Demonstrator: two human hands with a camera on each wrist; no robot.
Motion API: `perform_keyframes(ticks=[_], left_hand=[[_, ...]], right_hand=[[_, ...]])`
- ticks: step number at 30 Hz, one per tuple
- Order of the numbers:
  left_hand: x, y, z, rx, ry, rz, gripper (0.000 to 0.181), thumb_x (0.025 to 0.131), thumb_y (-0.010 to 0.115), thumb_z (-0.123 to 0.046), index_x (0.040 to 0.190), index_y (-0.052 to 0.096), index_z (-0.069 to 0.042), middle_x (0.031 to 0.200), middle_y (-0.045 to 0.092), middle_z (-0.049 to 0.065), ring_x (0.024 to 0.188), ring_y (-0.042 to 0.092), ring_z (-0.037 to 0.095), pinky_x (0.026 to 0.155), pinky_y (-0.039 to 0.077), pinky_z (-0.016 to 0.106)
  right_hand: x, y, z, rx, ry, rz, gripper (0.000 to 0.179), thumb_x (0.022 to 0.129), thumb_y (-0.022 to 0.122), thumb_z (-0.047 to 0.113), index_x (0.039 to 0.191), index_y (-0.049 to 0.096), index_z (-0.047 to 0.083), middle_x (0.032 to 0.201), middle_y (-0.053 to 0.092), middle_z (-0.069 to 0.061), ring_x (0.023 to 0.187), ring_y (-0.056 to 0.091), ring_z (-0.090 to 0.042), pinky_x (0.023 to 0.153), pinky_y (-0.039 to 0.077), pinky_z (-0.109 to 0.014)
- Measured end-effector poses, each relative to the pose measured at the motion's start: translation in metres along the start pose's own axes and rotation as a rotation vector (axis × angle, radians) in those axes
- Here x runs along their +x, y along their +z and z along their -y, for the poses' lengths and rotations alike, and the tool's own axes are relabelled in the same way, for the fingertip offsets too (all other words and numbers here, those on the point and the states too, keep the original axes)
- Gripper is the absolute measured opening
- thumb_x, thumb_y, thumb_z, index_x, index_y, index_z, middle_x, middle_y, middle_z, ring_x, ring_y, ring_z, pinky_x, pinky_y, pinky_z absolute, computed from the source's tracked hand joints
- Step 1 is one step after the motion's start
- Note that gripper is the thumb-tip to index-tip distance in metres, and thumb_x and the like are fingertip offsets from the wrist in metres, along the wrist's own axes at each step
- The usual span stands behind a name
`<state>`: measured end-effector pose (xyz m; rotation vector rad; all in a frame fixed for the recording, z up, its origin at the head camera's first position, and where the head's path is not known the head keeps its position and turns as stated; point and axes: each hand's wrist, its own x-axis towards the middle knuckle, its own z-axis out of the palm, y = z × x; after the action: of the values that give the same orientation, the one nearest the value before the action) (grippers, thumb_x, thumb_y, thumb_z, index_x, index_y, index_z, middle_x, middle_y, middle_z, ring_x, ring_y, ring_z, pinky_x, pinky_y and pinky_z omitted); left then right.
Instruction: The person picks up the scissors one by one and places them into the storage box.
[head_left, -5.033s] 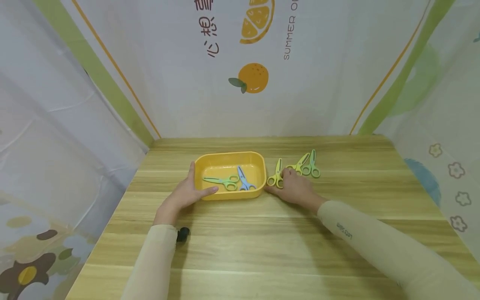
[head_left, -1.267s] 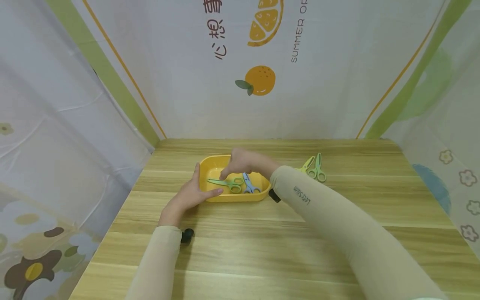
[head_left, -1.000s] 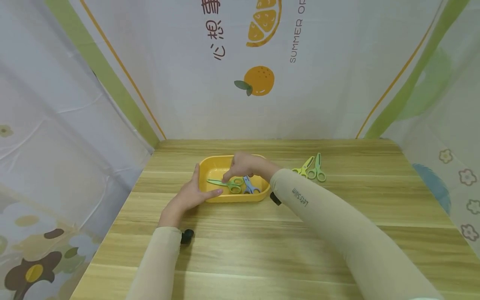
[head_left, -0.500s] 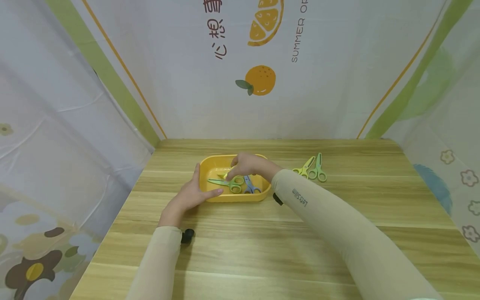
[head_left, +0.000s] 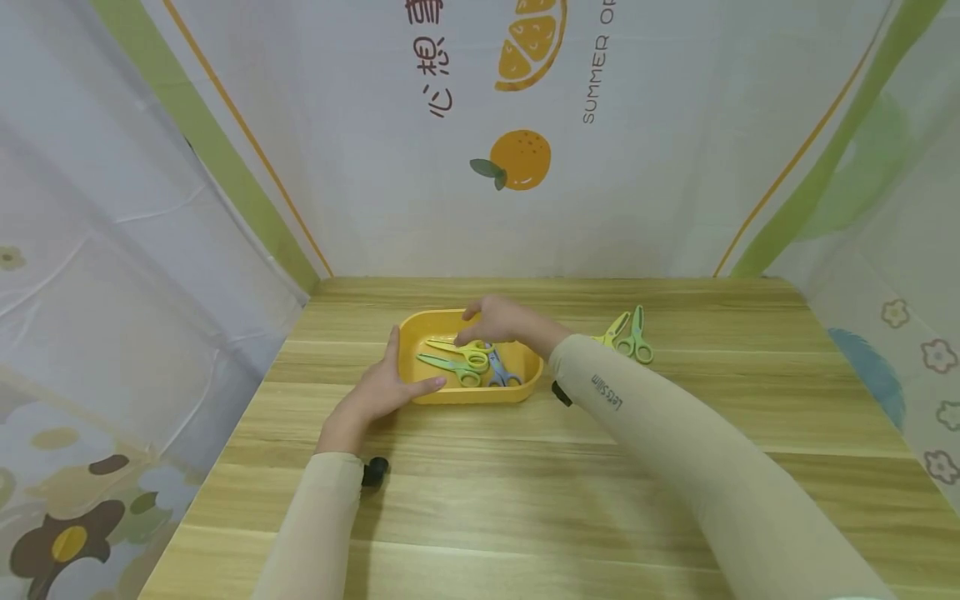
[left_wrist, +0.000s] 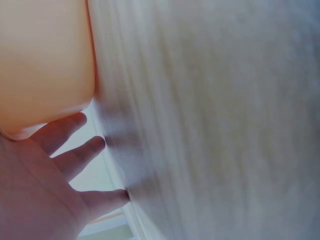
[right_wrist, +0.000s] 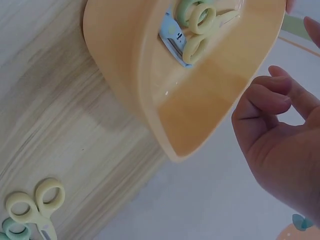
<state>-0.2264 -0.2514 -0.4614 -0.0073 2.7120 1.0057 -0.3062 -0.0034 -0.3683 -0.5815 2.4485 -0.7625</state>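
My left hand [head_left: 378, 385] holds the left end of a yellow plastic tray [head_left: 472, 397], thumb over the front rim and fingers along the outside. Inside lie green scissors [head_left: 447, 365], blue scissors [head_left: 497, 363] and yellow scissors [head_left: 476, 358], the yellow pair partly over the others. Above the tray's back part is my right hand [head_left: 504, 321], fingers loosely bent and holding nothing. In the right wrist view the same hand [right_wrist: 275, 130] shows bare beside the tray wall. The left wrist view has three fingers spread below the tray's outer wall [left_wrist: 45, 60].
To the right of the tray, yellow scissors [head_left: 617, 326] and green scissors [head_left: 637, 337] lie side by side on the wooden table [head_left: 525, 483]. The right sleeve [head_left: 637, 400] partly covers the yellow pair's handles. A printed curtain [head_left: 637, 192] hangs behind the table.
The right hand has carried the yellow scissors from the table into the tray and let go of them. It has since lifted slightly. The left hand has kept its hold on the tray.
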Motion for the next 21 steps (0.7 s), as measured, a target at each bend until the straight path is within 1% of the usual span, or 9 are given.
perform_keyframes(ticks=[2, 5, 8, 10, 11, 14, 17, 18, 21], left_hand=[[0.000, 0.000, 0.000, -0.004, -0.002, 0.000, 0.144, 0.079, 0.070, -0.087, 0.167, -0.027, -0.028, 0.175, 0.021, 0.029, 0.156, 0.035, 0.052, 0.124, 0.032, 0.070], [0.000, 0.000, -0.001, -0.006, -0.001, 0.005, 0.143, 0.079, 0.071, -0.086, 0.166, -0.028, -0.030, 0.175, 0.020, 0.029, 0.156, 0.035, 0.053, 0.124, 0.032, 0.071], [-0.001, 0.000, -0.001, -0.007, -0.001, 0.010, 0.142, 0.080, 0.070, -0.085, 0.166, -0.029, -0.030, 0.175, 0.020, 0.029, 0.156, 0.034, 0.053, 0.124, 0.032, 0.071], [-0.001, -0.001, -0.002, -0.011, -0.004, 0.011, 0.142, 0.080, 0.071, -0.085, 0.166, -0.029, -0.031, 0.175, 0.020, 0.029, 0.157, 0.034, 0.053, 0.125, 0.032, 0.070], [-0.001, -0.001, -0.002, -0.010, -0.003, 0.012, 0.142, 0.081, 0.071, -0.085, 0.165, -0.030, -0.031, 0.175, 0.020, 0.029, 0.157, 0.034, 0.053, 0.125, 0.032, 0.071], [-0.001, -0.002, -0.002, -0.006, -0.002, 0.014, 0.142, 0.081, 0.070, -0.085, 0.165, -0.030, -0.030, 0.175, 0.020, 0.030, 0.156, 0.034, 0.053, 0.124, 0.032, 0.071], [-0.001, -0.002, -0.003, -0.002, -0.004, 0.015, 0.143, 0.080, 0.070, -0.086, 0.165, -0.030, -0.029, 0.174, 0.021, 0.030, 0.156, 0.034, 0.053, 0.124, 0.032, 0.071], [-0.001, -0.003, -0.003, -0.001, -0.005, 0.014, 0.143, 0.080, 0.070, -0.086, 0.165, -0.030, -0.029, 0.174, 0.020, 0.030, 0.156, 0.034, 0.053, 0.124, 0.032, 0.071], [-0.001, -0.003, -0.003, 0.002, -0.007, 0.012, 0.144, 0.079, 0.070, -0.086, 0.166, -0.029, -0.029, 0.175, 0.020, 0.030, 0.157, 0.034, 0.053, 0.125, 0.031, 0.071]], right_hand=[[-0.001, -0.001, 0.000, 0.009, 0.004, -0.001, 0.072, 0.099, 0.075, 0.045, 0.157, 0.052, 0.009, 0.164, 0.049, -0.015, 0.117, 0.065, -0.032, 0.107, 0.056, -0.053], [-0.002, -0.002, -0.001, 0.004, 0.002, -0.009, 0.072, 0.098, 0.075, 0.046, 0.156, 0.053, 0.010, 0.162, 0.050, -0.015, 0.102, 0.062, -0.026, 0.093, 0.059, -0.046], [-0.002, -0.003, -0.001, -0.001, -0.005, -0.021, 0.072, 0.097, 0.076, 0.048, 0.154, 0.055, 0.011, 0.160, 0.052, -0.014, 0.095, 0.058, -0.020, 0.082, 0.056, -0.036], [-0.002, -0.004, -0.001, 0.007, -0.011, -0.023, 0.072, 0.097, 0.076, 0.048, 0.155, 0.055, 0.011, 0.157, 0.054, -0.015, 0.091, 0.056, -0.021, 0.078, 0.053, -0.035], [-0.002, -0.004, -0.002, 0.015, -0.014, -0.025, 0.072, 0.097, 0.076, 0.049, 0.155, 0.054, 0.011, 0.156, 0.054, -0.015, 0.092, 0.056, -0.023, 0.080, 0.053, -0.036], [-0.002, -0.007, -0.001, 0.027, -0.026, -0.041, 0.074, 0.097, 0.075, 0.050, 0.156, 0.052, 0.012, 0.159, 0.053, -0.016, 0.114, 0.062, -0.030, 0.098, 0.056, -0.045], [-0.002, -0.010, -0.001, 0.048, -0.043, -0.071, 0.077, 0.096, 0.077, 0.050, 0.157, 0.050, 0.013, 0.164, 0.048, -0.018, 0.141, 0.055, -0.038, 0.116, 0.049, -0.054], [-0.003, -0.011, -0.001, 0.055, -0.049, -0.084, 0.078, 0.095, 0.078, 0.050, 0.157, 0.049, 0.013, 0.165, 0.048, -0.019, 0.147, 0.051, -0.039, 0.120, 0.046, -0.055], [-0.005, -0.015, -0.001, 0.083, -0.056, -0.112, 0.079, 0.094, 0.080, 0.048, 0.158, 0.048, 0.013, 0.165, 0.046, -0.019, 0.148, 0.050, -0.040, 0.120, 0.046, -0.055]])
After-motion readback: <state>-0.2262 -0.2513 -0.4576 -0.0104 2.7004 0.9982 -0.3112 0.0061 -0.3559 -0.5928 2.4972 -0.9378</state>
